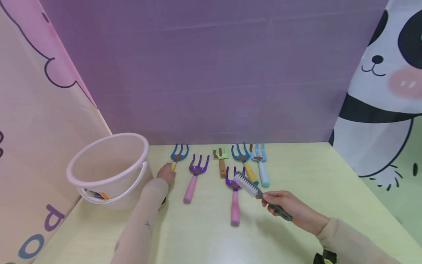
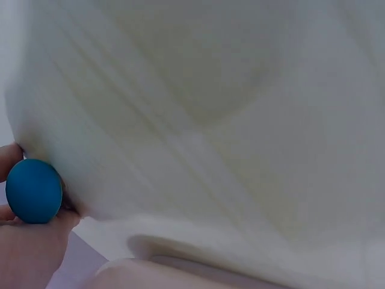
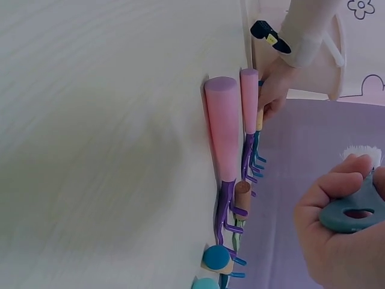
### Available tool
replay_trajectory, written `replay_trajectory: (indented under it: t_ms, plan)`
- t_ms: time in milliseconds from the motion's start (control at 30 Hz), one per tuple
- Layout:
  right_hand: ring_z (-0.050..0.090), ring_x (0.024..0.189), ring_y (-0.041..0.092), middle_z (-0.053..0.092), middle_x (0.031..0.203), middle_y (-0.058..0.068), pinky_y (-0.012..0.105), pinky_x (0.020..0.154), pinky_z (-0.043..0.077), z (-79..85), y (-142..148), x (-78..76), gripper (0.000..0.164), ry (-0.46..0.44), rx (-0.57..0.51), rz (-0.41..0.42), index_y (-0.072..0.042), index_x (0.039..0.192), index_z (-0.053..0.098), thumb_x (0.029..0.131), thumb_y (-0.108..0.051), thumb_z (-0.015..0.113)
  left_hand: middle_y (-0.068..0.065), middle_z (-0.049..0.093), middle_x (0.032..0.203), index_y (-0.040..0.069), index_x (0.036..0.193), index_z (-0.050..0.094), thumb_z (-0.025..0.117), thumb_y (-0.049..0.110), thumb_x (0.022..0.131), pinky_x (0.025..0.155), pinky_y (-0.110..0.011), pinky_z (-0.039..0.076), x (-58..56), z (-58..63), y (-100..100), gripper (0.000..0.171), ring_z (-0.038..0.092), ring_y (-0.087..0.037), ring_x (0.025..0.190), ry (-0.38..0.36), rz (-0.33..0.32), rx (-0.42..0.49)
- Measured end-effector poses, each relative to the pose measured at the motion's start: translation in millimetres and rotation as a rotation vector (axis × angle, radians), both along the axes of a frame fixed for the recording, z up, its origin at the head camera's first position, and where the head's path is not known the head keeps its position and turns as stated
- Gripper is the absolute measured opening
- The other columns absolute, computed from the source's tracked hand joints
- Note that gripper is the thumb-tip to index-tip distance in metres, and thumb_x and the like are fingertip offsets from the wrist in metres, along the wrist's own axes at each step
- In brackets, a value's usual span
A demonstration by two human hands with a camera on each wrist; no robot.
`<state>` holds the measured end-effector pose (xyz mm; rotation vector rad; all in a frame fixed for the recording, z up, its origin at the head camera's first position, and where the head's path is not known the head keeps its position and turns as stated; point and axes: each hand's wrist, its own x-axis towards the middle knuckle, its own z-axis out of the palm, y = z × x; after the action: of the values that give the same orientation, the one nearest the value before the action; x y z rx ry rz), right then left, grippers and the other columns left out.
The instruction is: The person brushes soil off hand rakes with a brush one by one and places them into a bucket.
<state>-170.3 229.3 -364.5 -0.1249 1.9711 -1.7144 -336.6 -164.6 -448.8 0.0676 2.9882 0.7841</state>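
My left hand (image 1: 166, 173) grips the yellow handle of a small blue garden fork (image 1: 179, 157) lying at the far left of the row. The blue butt of that handle shows between the fingers in the left wrist view. In my right hand (image 1: 293, 208) is a brush (image 1: 248, 184) with white bristles and a grey-green handle, raised over the table. Its bristle end overlaps a purple fork with a pink handle (image 1: 235, 209) in the head view. Brown patches mark several forks.
Another purple-and-pink fork (image 1: 190, 189), a green fork with a wooden handle (image 1: 222, 168), a blue-and-yellow fork (image 1: 251, 173) and a light blue fork (image 1: 263, 173) lie on the table (image 1: 296, 165). A white bucket (image 1: 140, 183) stands left. A purple wall (image 1: 214, 73) rises behind.
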Motion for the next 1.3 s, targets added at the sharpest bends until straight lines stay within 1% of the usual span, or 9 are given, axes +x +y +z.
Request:
replay_trajectory:
  t_ms: [167, 233, 367, 467, 567, 700, 933, 1167, 1300]
  plan:
    - [0.048, 0.064, 0.002, 0.057, 0.082, -0.006, 0.016, 0.059, 0.042, 0.1, 0, -0.5, 0.055, 0.005, 0.001, -0.004, 0.011, 0.125, 0.048, 0.092, -0.033, 0.052, -0.033, 0.043, 0.13, -0.012, 0.133, 0.033, 0.047, 0.006, 0.09, 0.103, -0.053, 0.034, 5.4, 1.3, -2, 0.048, 0.044, -0.047, 0.116, 0.014, 0.013, 0.024]
    - [0.048, 0.064, 0.002, 0.057, 0.083, -0.005, 0.016, 0.059, 0.042, 0.2, 1, -0.9, 0.056, 0.008, 0.003, -0.007, 0.013, 0.125, 0.046, 0.093, -0.033, 0.051, -0.033, 0.048, 0.125, -0.01, 0.132, 0.036, 0.047, 0.005, 0.09, 0.101, -0.053, 0.037, 7.7, 3.2, -2, 0.046, 0.047, -0.047, 0.113, 0.033, 0.011, 0.034]
    - [0.048, 0.065, 0.002, 0.056, 0.084, -0.005, 0.016, 0.059, 0.042, -0.1, 2, -1.1, 0.057, 0.013, 0.005, -0.014, 0.013, 0.125, 0.046, 0.093, -0.033, 0.051, -0.031, 0.058, 0.108, -0.009, 0.121, 0.047, 0.049, 0.005, 0.088, 0.091, -0.053, 0.044, 8.3, 6.0, -1, 0.036, 0.055, -0.046, 0.099, 0.108, 0.002, 0.019]
    - [0.048, 0.065, 0.003, 0.056, 0.084, -0.005, 0.016, 0.06, 0.042, 0.0, 2, -1.2, 0.054, 0.011, 0.001, -0.018, 0.011, 0.123, 0.048, 0.092, -0.033, 0.051, -0.028, 0.061, 0.098, -0.007, 0.112, 0.053, 0.051, 0.005, 0.086, 0.085, -0.052, 0.047, 7.1, 7.5, 0, 0.029, 0.058, -0.044, 0.092, 0.139, 0.018, 0.014]
    - [0.048, 0.066, 0.003, 0.056, 0.084, -0.004, 0.016, 0.06, 0.043, 0.6, 2, -1.3, 0.053, 0.01, -0.001, -0.017, 0.01, 0.123, 0.049, 0.092, -0.033, 0.051, -0.026, 0.062, 0.098, -0.006, 0.112, 0.055, 0.053, 0.006, 0.084, 0.084, -0.052, 0.047, 6.2, 9.0, 1, 0.03, 0.058, -0.042, 0.091, 0.134, 0.054, 0.034]
    - [0.048, 0.067, 0.004, 0.056, 0.084, -0.004, 0.017, 0.06, 0.043, 1.4, 2, -2.0, 0.054, 0.004, -0.005, -0.015, 0.011, 0.125, 0.048, 0.093, -0.033, 0.051, -0.027, 0.062, 0.103, -0.004, 0.12, 0.054, 0.054, 0.007, 0.084, 0.086, -0.051, 0.047, 5.8, 10.9, 4, 0.038, 0.058, -0.041, 0.094, 0.112, 0.104, 0.075]
    - [0.048, 0.065, 0.003, 0.056, 0.083, -0.005, 0.017, 0.06, 0.042, 1.7, 2, -3.3, 0.054, -0.005, 0.008, -0.025, 0.01, 0.125, 0.048, 0.093, -0.034, 0.051, -0.025, 0.063, 0.104, -0.001, 0.12, 0.056, 0.055, 0.007, 0.084, 0.085, -0.048, 0.048, 7.7, 14.4, 7, 0.036, 0.059, -0.038, 0.092, 0.095, 0.184, 0.133]
    - [0.048, 0.065, 0.003, 0.057, 0.083, -0.005, 0.017, 0.059, 0.042, 2.2, 4, -6.7, 0.051, 0.04, 0.045, -0.052, 0.009, 0.122, 0.051, 0.093, -0.033, 0.051, -0.025, 0.062, 0.106, 0.0, 0.124, 0.053, 0.055, 0.006, 0.085, 0.085, -0.047, 0.048, 9.6, 15.8, 7, 0.04, 0.059, -0.037, 0.093, 0.1, 0.202, 0.152]
    - [0.047, 0.064, 0.004, 0.057, 0.082, -0.006, 0.019, 0.059, 0.041, 3.5, 5, -7.6, 0.051, 0.07, 0.073, -0.065, 0.009, 0.123, 0.051, 0.093, -0.032, 0.051, -0.024, 0.062, 0.11, 0.001, 0.124, 0.054, 0.055, 0.006, 0.086, 0.089, -0.048, 0.047, 8.3, 18.8, 8, 0.039, 0.058, -0.038, 0.098, 0.104, 0.184, 0.174]
